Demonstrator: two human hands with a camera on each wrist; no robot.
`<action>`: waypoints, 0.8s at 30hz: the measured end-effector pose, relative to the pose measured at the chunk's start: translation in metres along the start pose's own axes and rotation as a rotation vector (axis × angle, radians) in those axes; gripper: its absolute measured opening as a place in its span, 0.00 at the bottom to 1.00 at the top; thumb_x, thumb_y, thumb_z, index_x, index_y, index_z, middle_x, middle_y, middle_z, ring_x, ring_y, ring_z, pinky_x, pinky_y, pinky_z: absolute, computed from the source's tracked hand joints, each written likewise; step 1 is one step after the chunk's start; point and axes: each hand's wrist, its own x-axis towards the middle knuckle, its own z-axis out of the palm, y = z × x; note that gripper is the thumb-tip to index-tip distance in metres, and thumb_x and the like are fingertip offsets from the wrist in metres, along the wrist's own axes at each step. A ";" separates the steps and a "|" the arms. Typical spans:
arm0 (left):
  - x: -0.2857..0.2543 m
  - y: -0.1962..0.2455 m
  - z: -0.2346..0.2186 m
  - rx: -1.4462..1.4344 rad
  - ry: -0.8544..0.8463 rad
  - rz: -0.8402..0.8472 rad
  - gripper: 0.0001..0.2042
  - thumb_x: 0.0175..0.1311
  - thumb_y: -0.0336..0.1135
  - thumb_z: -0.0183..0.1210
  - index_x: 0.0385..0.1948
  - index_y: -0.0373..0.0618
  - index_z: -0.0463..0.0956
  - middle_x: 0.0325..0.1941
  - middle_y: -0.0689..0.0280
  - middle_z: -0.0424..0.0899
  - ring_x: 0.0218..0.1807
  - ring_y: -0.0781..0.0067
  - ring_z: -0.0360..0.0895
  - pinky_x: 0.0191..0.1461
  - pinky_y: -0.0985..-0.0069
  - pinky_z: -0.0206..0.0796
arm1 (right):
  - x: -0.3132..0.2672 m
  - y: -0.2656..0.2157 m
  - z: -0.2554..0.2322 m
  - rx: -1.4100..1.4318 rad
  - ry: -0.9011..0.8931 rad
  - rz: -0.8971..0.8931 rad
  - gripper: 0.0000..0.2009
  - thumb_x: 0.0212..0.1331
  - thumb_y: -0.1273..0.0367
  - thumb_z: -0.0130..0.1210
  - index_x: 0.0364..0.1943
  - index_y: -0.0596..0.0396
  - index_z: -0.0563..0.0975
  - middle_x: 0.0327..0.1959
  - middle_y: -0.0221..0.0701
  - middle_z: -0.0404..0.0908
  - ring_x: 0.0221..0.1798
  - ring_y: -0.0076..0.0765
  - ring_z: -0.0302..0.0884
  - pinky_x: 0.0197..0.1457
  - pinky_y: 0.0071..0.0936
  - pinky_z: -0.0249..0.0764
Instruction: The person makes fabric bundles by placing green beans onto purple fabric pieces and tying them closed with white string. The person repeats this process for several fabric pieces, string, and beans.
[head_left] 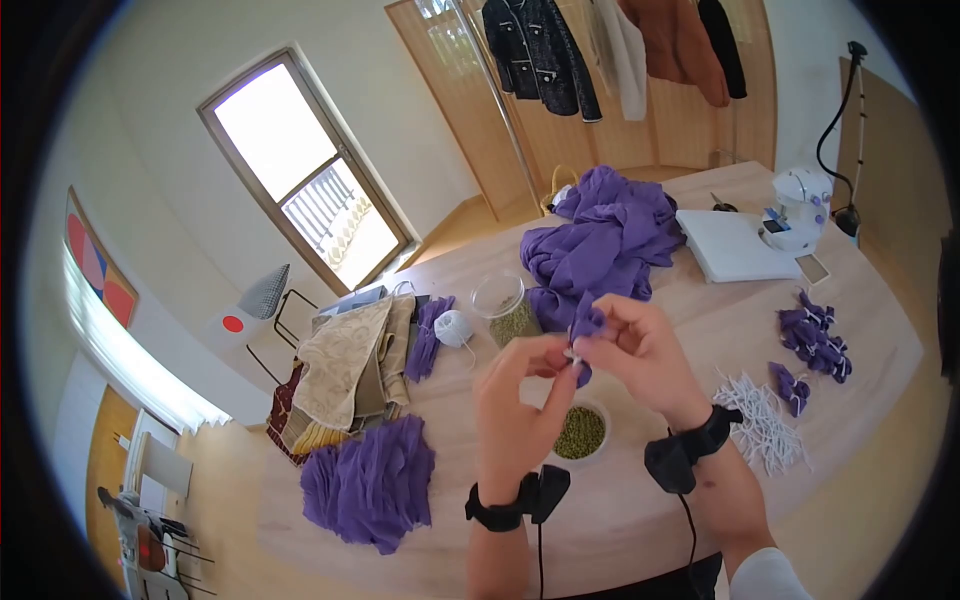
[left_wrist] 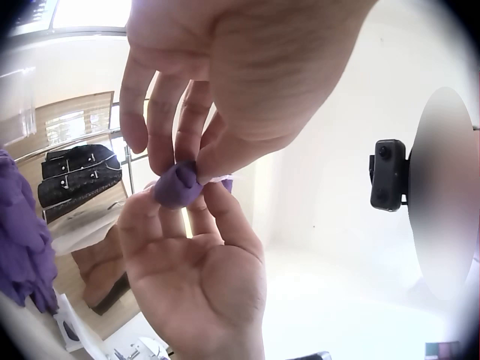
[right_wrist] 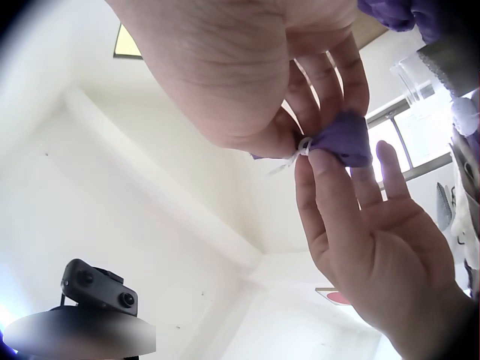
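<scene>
Over the table, both hands pinch a small purple cloth pouch (head_left: 585, 320) with a white string (right_wrist: 304, 145) around its neck. My left hand (head_left: 520, 405) holds the string and the gathered neck between thumb and index finger. The right hand (head_left: 645, 355) pinches at the same neck from the other side, thumb and fingertips close to the left ones. In the left wrist view the rounded body of the pouch (left_wrist: 178, 187) shows between the fingertips. Below the hands stands a white bowl of green beans (head_left: 580, 432).
Behind the hands are a clear jar (head_left: 498, 296), a ball of white string (head_left: 453, 328) and a heap of purple cloth (head_left: 605, 240). Purple pieces (head_left: 370, 485) and folded fabrics (head_left: 345, 365) lie left. Tied pouches (head_left: 815, 335), cut strings (head_left: 765, 425) and a sewing machine (head_left: 797, 210) sit right.
</scene>
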 end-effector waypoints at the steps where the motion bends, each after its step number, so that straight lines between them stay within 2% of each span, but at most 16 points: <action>1: 0.001 -0.004 0.003 -0.024 0.016 0.013 0.11 0.57 0.19 0.64 0.41 0.35 0.79 0.38 0.62 0.84 0.40 0.75 0.81 0.46 0.77 0.74 | 0.001 0.001 -0.001 -0.001 0.004 0.011 0.06 0.63 0.78 0.58 0.42 0.59 0.76 0.35 0.21 0.79 0.40 0.12 0.75 0.40 0.16 0.72; 3: 0.003 -0.014 0.007 -0.071 0.046 0.025 0.11 0.54 0.21 0.66 0.40 0.38 0.80 0.35 0.61 0.84 0.35 0.71 0.81 0.41 0.76 0.73 | 0.002 0.003 -0.003 0.001 0.019 0.046 0.05 0.64 0.78 0.59 0.41 0.59 0.77 0.35 0.22 0.79 0.40 0.13 0.75 0.40 0.17 0.72; 6: 0.001 -0.022 0.009 -0.074 0.029 -0.046 0.11 0.54 0.22 0.67 0.39 0.38 0.80 0.35 0.62 0.85 0.34 0.71 0.81 0.40 0.77 0.72 | 0.002 0.010 -0.007 0.061 0.044 0.131 0.05 0.64 0.78 0.58 0.42 0.59 0.77 0.35 0.22 0.79 0.40 0.14 0.75 0.40 0.17 0.72; 9: -0.002 -0.027 0.005 -0.078 -0.018 -0.102 0.10 0.57 0.18 0.63 0.41 0.33 0.79 0.40 0.61 0.83 0.41 0.75 0.82 0.47 0.77 0.74 | 0.004 0.014 -0.005 0.074 0.064 0.171 0.05 0.64 0.78 0.59 0.42 0.59 0.77 0.34 0.21 0.79 0.40 0.13 0.75 0.40 0.17 0.72; 12: -0.001 -0.021 0.001 0.052 -0.006 -0.062 0.10 0.58 0.19 0.63 0.41 0.34 0.79 0.40 0.61 0.83 0.40 0.75 0.82 0.47 0.79 0.73 | 0.006 0.017 -0.002 0.067 0.061 0.187 0.06 0.64 0.78 0.58 0.43 0.58 0.78 0.33 0.21 0.80 0.40 0.13 0.76 0.40 0.17 0.72; 15: 0.004 -0.013 0.002 0.025 0.065 0.077 0.12 0.56 0.23 0.67 0.42 0.37 0.79 0.33 0.63 0.84 0.34 0.75 0.80 0.40 0.78 0.72 | 0.002 0.019 0.002 -0.051 0.131 0.066 0.05 0.65 0.76 0.58 0.43 0.58 0.78 0.32 0.21 0.80 0.38 0.14 0.76 0.39 0.17 0.71; 18: -0.004 0.003 -0.002 -0.173 0.101 0.035 0.12 0.58 0.23 0.65 0.43 0.37 0.78 0.33 0.65 0.83 0.34 0.78 0.80 0.40 0.80 0.72 | -0.005 0.004 0.009 0.007 0.159 -0.022 0.05 0.66 0.74 0.58 0.43 0.58 0.78 0.32 0.21 0.80 0.35 0.13 0.75 0.38 0.17 0.72; 19: -0.012 0.004 -0.003 -0.163 0.112 0.015 0.11 0.60 0.24 0.64 0.44 0.37 0.78 0.33 0.65 0.83 0.34 0.80 0.79 0.40 0.81 0.71 | -0.011 -0.003 0.015 -0.004 0.253 -0.038 0.05 0.66 0.72 0.59 0.42 0.58 0.78 0.31 0.21 0.79 0.33 0.13 0.74 0.37 0.17 0.73; 22: -0.031 0.012 -0.013 -0.155 0.079 0.019 0.10 0.62 0.24 0.63 0.44 0.37 0.77 0.33 0.65 0.83 0.35 0.81 0.79 0.39 0.81 0.71 | -0.034 -0.005 -0.003 -0.121 0.270 -0.024 0.06 0.65 0.70 0.60 0.41 0.56 0.78 0.30 0.20 0.78 0.32 0.12 0.73 0.37 0.17 0.73; 23: -0.041 0.017 -0.017 -0.135 0.065 -0.023 0.10 0.64 0.21 0.60 0.46 0.35 0.76 0.36 0.67 0.81 0.38 0.81 0.79 0.44 0.81 0.73 | -0.042 -0.002 -0.012 -0.138 0.288 -0.021 0.06 0.64 0.69 0.61 0.40 0.54 0.78 0.29 0.19 0.78 0.33 0.12 0.74 0.38 0.17 0.74; 24: -0.059 0.022 -0.022 -0.114 0.087 -0.058 0.10 0.64 0.20 0.60 0.46 0.34 0.76 0.36 0.66 0.81 0.38 0.81 0.79 0.43 0.81 0.73 | -0.052 -0.004 -0.011 -0.124 0.305 0.004 0.06 0.64 0.68 0.62 0.40 0.54 0.78 0.29 0.19 0.77 0.33 0.12 0.73 0.38 0.18 0.74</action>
